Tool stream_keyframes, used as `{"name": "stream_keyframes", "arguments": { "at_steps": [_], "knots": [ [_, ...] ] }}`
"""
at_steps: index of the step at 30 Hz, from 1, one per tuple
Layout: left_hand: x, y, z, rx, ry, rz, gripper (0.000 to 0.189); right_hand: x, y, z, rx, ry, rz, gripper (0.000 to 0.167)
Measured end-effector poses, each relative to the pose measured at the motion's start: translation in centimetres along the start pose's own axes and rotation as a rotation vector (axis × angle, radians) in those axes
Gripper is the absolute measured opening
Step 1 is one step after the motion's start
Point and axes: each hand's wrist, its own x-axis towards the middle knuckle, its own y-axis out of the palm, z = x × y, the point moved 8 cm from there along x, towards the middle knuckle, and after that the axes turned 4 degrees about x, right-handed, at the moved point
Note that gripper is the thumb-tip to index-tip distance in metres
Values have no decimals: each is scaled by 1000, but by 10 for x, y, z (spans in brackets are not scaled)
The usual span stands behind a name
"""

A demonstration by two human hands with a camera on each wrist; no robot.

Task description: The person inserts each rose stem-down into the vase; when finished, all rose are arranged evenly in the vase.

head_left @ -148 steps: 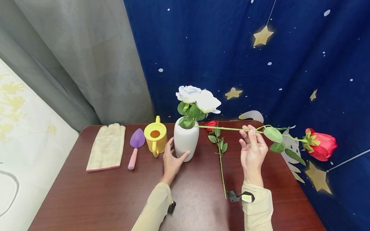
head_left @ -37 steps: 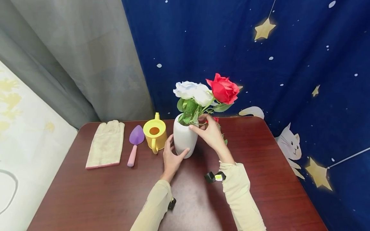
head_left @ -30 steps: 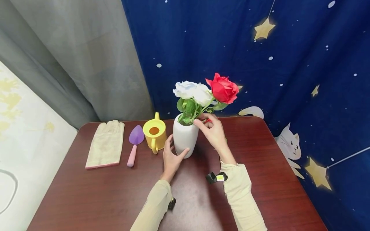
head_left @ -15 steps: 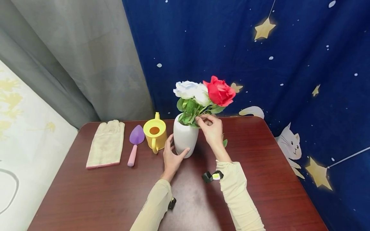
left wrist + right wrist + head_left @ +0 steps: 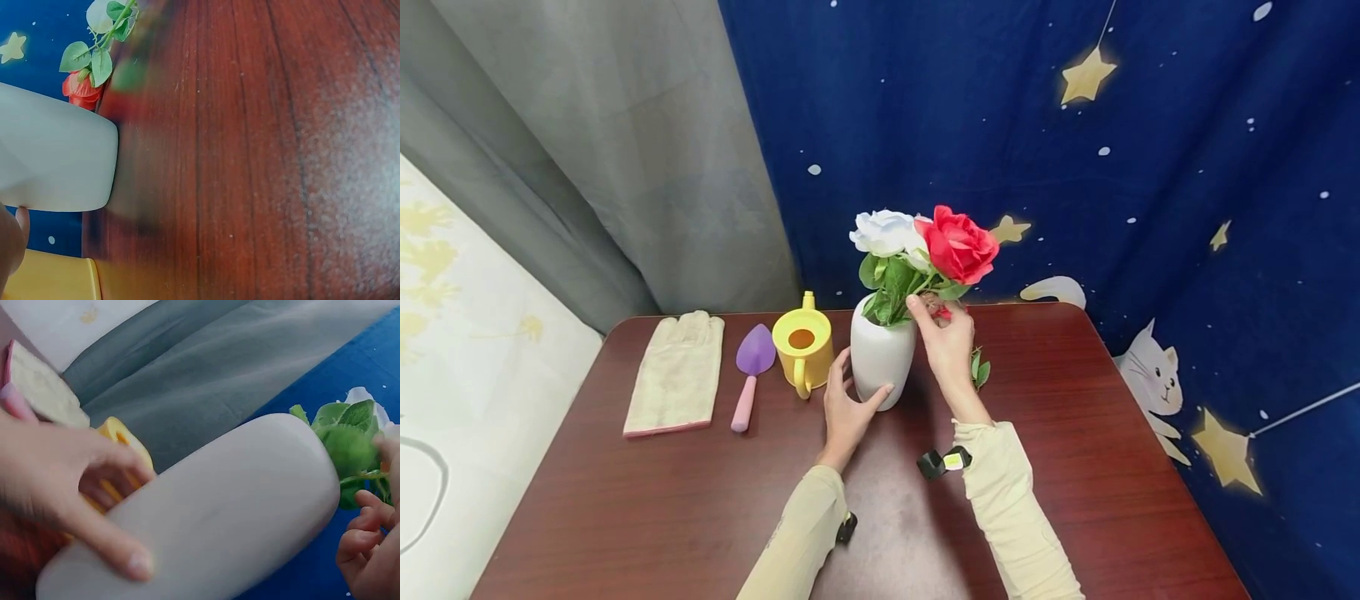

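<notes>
A white vase (image 5: 882, 358) stands upright on the brown table, holding white roses (image 5: 883, 233) and green leaves. Round its lower part my left hand (image 5: 847, 417) grips with thumb in front and fingers at the left side. Beside the vase's mouth, my right hand (image 5: 950, 342) pinches the stem of a red rose (image 5: 958, 244), whose bloom leans right of the white ones. Some right fingers curl beneath the leaves in the right wrist view. A second red rose (image 5: 81, 90) lies on the table behind the right hand, mostly hidden in the head view.
Left of the vase is a yellow watering can (image 5: 820, 358). Farther left lie a purple trowel (image 5: 753, 354) with a pink handle and a cream work glove (image 5: 676, 375). A grey curtain (image 5: 625, 150) and a blue starry curtain (image 5: 925, 108) hang behind the table (image 5: 700, 517).
The red rose, earlier held sideways over the table at the right, now stands upright at the vase's mouth. Lately its bloom and my right hand shifted slightly left. My left hand stayed on the vase.
</notes>
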Motion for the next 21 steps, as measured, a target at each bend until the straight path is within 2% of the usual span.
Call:
{"name": "stream_keyframes", "arguments": {
  "at_steps": [4, 6, 9, 12, 17, 19, 21],
  "knots": [
    [0, 0, 0, -3, 2, -3, 84, 0, 7, -10, 375, 169, 39, 10],
    [0, 0, 0, -4, 6, -4, 84, -1, 10, -12, 431, 196, 74, 9],
    [0, 1, -1, 0, 5, 2, 84, -3, 9, -10, 371, 160, 98, 8],
    [0, 2, -2, 0, 4, 5, 85, -5, 7, -1, 242, 130, 91, 5],
    [0, 2, -3, -4, 14, -2, 84, -11, 7, 24, 10, 114, 66, 25],
    [-1, 2, -3, -3, 9, -5, 84, -12, 7, 26, -28, 111, 65, 30],
    [0, 1, -2, -1, 4, -6, 84, -12, 6, 22, -3, 123, 82, 25]
  ]
}}
